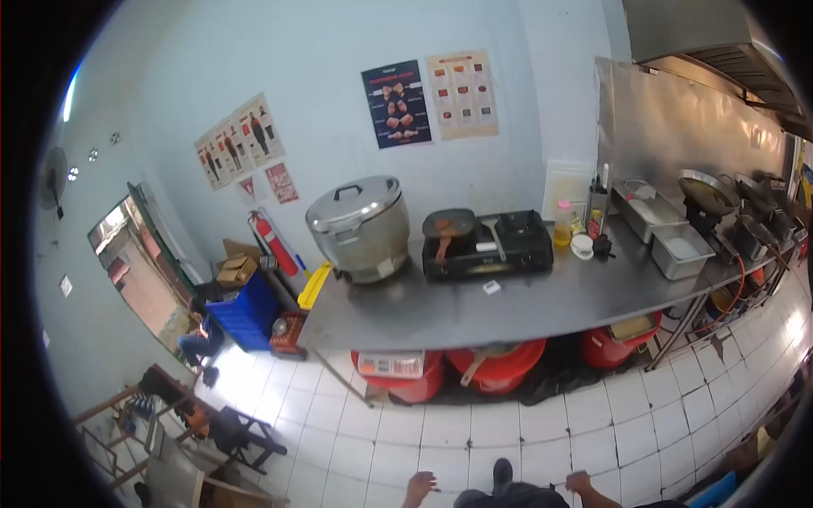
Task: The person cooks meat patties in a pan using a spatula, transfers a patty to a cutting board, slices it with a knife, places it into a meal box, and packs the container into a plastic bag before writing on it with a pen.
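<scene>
Head view: Left hand (421, 488), low over the tiled floor (508, 430), fingers loosely parted, nothing seen in them. Right hand (579, 483), fingers curled; cannot tell whether anything is pinched. Handling note: one shoe (503, 471) forward; short, level steps and elbows kept in would suit the tile. Nearest items, ahead of both hands and touching neither: left red tub (417, 391), middle red tub (521, 370), beneath the steel table (449, 315).
</scene>
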`<state>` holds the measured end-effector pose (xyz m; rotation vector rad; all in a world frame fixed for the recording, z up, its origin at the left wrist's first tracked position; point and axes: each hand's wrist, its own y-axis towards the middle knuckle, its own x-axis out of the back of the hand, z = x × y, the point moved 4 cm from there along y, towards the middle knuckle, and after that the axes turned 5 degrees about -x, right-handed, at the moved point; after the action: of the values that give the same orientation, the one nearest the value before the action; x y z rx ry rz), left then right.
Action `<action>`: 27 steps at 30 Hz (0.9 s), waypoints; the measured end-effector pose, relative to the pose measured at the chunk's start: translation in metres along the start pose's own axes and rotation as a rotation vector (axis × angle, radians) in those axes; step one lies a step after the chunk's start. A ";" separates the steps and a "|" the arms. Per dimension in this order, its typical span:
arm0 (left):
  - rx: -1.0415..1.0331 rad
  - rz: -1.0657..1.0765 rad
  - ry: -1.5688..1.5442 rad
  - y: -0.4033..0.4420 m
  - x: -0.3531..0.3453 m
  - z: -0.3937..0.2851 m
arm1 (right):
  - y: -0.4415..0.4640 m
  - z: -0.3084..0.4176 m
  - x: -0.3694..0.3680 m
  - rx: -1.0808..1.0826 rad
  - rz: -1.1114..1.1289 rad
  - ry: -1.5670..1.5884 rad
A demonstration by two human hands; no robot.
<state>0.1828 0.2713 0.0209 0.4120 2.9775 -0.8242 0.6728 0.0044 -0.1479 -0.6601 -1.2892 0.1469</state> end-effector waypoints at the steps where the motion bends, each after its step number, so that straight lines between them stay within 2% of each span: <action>1: -0.017 0.005 0.023 0.021 -0.023 -0.021 | 0.033 0.020 0.069 -0.081 -0.070 -0.015; 3: -0.026 0.012 0.053 0.029 -0.071 -0.078 | 0.107 0.041 0.180 -0.007 -0.369 0.081; 4: -0.042 0.016 0.029 0.055 -0.090 -0.107 | 0.135 0.051 0.241 -0.196 -0.524 0.572; 5: -0.050 0.021 0.005 0.078 -0.107 -0.130 | 0.186 0.057 0.285 -0.087 -0.736 0.393; 6: -0.045 0.019 -0.014 0.096 -0.118 -0.150 | 0.187 0.085 0.375 0.099 -0.832 0.624; 7: -0.069 0.029 -0.039 0.117 -0.133 -0.182 | 0.204 0.106 0.446 0.001 -0.661 0.852; 8: -0.101 0.039 -0.064 0.146 -0.149 -0.220 | 0.230 0.118 0.493 -0.005 -0.629 0.945; 9: -0.178 0.065 -0.110 0.182 -0.162 -0.255 | 0.266 0.124 0.532 -0.012 -0.751 0.617; 10: -0.242 0.090 -0.155 0.211 -0.170 -0.284 | 0.309 0.128 0.562 0.027 -0.726 0.585; 12: -0.234 0.125 -0.274 0.271 -0.189 -0.349 | 0.343 0.147 0.635 0.018 -0.727 0.833; 13: -0.241 0.117 -0.297 0.300 -0.197 -0.383 | 0.367 0.155 0.666 -0.008 -0.739 0.786; 16: -0.245 0.074 -0.329 0.378 -0.212 -0.459 | 0.419 0.167 0.721 -0.117 -0.688 0.603; 19: -0.129 0.016 -0.377 0.434 -0.225 -0.516 | 0.451 0.185 0.765 -0.220 -0.648 0.546; 21: -0.103 0.084 -0.340 0.457 -0.230 -0.549 | 0.468 0.195 0.782 -0.283 -0.618 0.488; 24: -0.024 0.184 -0.415 0.481 -0.246 -0.566 | 0.493 0.203 0.791 -0.338 -0.660 0.308; 27: 0.047 0.261 -0.462 0.504 -0.248 -0.562 | 0.514 0.205 0.794 -0.376 -0.641 0.304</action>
<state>0.5785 0.9116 0.2745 0.5159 2.4242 -0.8286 0.8508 0.8587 0.2715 -0.5272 -1.1810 -0.7100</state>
